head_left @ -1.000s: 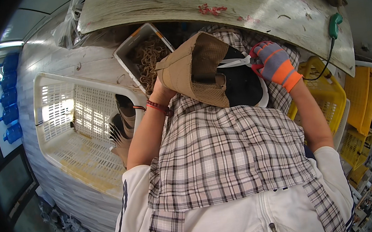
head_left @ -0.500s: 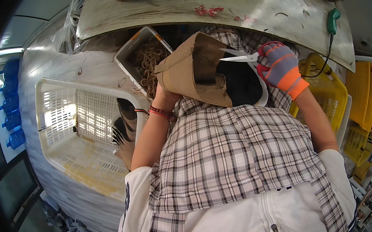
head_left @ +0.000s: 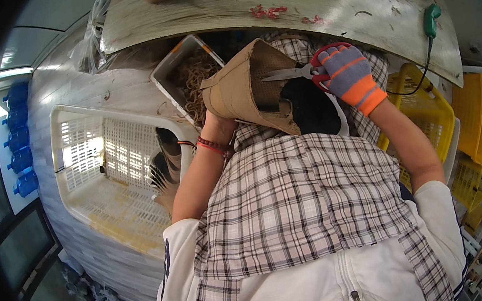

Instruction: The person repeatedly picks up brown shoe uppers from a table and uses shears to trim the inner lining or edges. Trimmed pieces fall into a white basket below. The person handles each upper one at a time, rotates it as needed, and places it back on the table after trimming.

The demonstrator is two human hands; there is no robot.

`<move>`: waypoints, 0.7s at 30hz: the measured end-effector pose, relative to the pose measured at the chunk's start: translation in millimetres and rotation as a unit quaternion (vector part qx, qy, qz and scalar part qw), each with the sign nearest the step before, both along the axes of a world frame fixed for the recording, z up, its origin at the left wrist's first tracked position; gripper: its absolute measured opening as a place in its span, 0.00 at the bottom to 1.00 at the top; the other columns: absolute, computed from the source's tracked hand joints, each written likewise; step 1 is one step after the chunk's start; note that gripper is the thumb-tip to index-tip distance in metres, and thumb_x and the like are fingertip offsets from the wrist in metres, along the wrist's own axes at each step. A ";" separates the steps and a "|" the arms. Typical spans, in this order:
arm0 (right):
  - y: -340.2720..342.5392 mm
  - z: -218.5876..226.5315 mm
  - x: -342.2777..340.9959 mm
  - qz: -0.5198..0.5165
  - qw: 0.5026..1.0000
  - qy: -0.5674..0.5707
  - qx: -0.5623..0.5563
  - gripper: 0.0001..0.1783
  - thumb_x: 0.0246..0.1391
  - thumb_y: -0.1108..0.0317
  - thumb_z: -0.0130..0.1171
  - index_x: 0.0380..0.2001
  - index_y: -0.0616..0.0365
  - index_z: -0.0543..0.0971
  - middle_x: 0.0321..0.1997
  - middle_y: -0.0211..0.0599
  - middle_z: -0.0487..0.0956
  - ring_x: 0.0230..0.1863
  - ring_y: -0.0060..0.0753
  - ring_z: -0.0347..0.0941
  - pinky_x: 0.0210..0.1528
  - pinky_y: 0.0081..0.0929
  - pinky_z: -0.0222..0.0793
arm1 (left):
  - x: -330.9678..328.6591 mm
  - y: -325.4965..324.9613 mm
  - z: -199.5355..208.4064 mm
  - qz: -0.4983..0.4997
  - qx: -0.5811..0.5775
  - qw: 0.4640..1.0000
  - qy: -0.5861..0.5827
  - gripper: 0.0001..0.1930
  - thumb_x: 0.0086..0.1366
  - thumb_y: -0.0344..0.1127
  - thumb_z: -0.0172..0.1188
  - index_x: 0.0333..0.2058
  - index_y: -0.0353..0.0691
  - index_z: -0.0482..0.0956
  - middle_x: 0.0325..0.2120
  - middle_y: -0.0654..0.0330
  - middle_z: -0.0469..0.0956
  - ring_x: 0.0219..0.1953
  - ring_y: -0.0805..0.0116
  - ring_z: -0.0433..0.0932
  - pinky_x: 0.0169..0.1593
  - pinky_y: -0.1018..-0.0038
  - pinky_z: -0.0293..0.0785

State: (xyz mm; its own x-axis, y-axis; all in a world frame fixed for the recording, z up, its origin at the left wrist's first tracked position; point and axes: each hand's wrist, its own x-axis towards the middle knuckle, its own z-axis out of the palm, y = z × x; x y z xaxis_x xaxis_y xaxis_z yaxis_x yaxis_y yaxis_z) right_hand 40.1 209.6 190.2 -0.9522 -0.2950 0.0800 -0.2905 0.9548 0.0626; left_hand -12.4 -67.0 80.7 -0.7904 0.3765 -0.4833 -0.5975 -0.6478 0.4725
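Note:
My bare left hand (head_left: 221,124) grips a tan boot upper (head_left: 237,91) from its lower left side, its fingers mostly hidden behind it. The upper's wide mouth faces right and shows a brown inside. In my right hand (head_left: 350,72), in a grey and orange glove, are red-handled scissors (head_left: 291,73). Their blades are together and point left, in front of the mouth. Below the mouth, a black piece with a white edge (head_left: 313,109) lies over my lap; I cannot tell whether it joins the upper. A checked apron (head_left: 300,197) covers my lap.
A worn wooden table (head_left: 225,9) spans the far side, with a green corded tool (head_left: 431,20) at its right. A white bin of brown scraps (head_left: 174,63) and a white basket (head_left: 113,224) with tan and black pieces stand left. Yellow crates (head_left: 427,111) are at right.
The scissors and my right hand have moved left and slightly up, toward the upper's mouth. Their blades were apart and are now together. My left hand keeps its hold.

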 end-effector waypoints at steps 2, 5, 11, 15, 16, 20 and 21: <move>5.2 -5.8 1.8 -0.004 1.000 0.002 0.014 0.15 0.43 0.58 0.67 0.31 0.54 0.78 0.31 0.38 0.79 0.35 0.42 0.75 0.41 0.38 0.70 | -0.4 1.6 0.6 -0.007 -0.011 1.000 0.026 0.19 0.61 0.39 0.67 0.49 0.38 0.77 0.42 0.65 0.78 0.42 0.71 0.76 0.45 0.72 0.77; 5.9 -4.5 5.1 -0.027 0.999 -0.021 0.030 0.16 0.42 0.58 0.67 0.32 0.54 0.78 0.31 0.37 0.79 0.36 0.42 0.76 0.41 0.37 0.70 | 0.2 1.9 3.1 -0.006 -0.023 0.999 0.044 0.19 0.61 0.38 0.68 0.48 0.38 0.77 0.41 0.65 0.78 0.42 0.71 0.76 0.45 0.73 0.76; 9.0 1.9 6.7 -0.043 0.998 -0.046 -0.028 0.17 0.42 0.56 0.68 0.34 0.52 0.79 0.31 0.37 0.80 0.38 0.42 0.76 0.43 0.37 0.72 | -0.4 3.5 8.8 0.002 -0.025 1.000 0.017 0.19 0.61 0.38 0.68 0.48 0.38 0.77 0.41 0.64 0.78 0.42 0.71 0.76 0.45 0.73 0.76; 7.1 2.3 4.6 -0.011 0.999 -0.029 -0.009 0.18 0.43 0.51 0.67 0.34 0.50 0.80 0.30 0.36 0.80 0.36 0.41 0.77 0.41 0.36 0.73 | 0.7 3.8 19.0 -0.008 -0.030 1.000 -0.002 0.19 0.60 0.37 0.68 0.48 0.38 0.76 0.41 0.64 0.78 0.42 0.71 0.76 0.45 0.72 0.76; 8.9 -0.1 4.1 -0.016 0.999 -0.029 -0.001 0.18 0.43 0.51 0.67 0.34 0.50 0.80 0.30 0.36 0.80 0.36 0.41 0.77 0.41 0.36 0.73 | -0.3 3.9 19.4 -0.009 -0.032 0.999 -0.004 0.19 0.60 0.37 0.68 0.48 0.38 0.76 0.41 0.64 0.78 0.42 0.70 0.76 0.45 0.72 0.76; 11.5 -5.0 2.1 -0.037 0.997 -0.053 0.037 0.18 0.44 0.50 0.67 0.34 0.50 0.80 0.30 0.36 0.81 0.36 0.40 0.78 0.40 0.35 0.73 | -1.0 2.3 9.5 -0.006 -0.024 1.000 -0.014 0.20 0.60 0.36 0.69 0.49 0.38 0.76 0.41 0.65 0.78 0.42 0.70 0.76 0.45 0.72 0.76; 10.9 -2.9 1.4 -0.045 0.996 -0.065 0.049 0.18 0.45 0.50 0.66 0.34 0.50 0.80 0.30 0.35 0.81 0.36 0.40 0.78 0.40 0.35 0.73 | -1.2 2.5 10.5 -0.007 -0.025 1.000 -0.017 0.20 0.60 0.36 0.69 0.49 0.39 0.76 0.42 0.65 0.78 0.42 0.70 0.76 0.45 0.71 0.76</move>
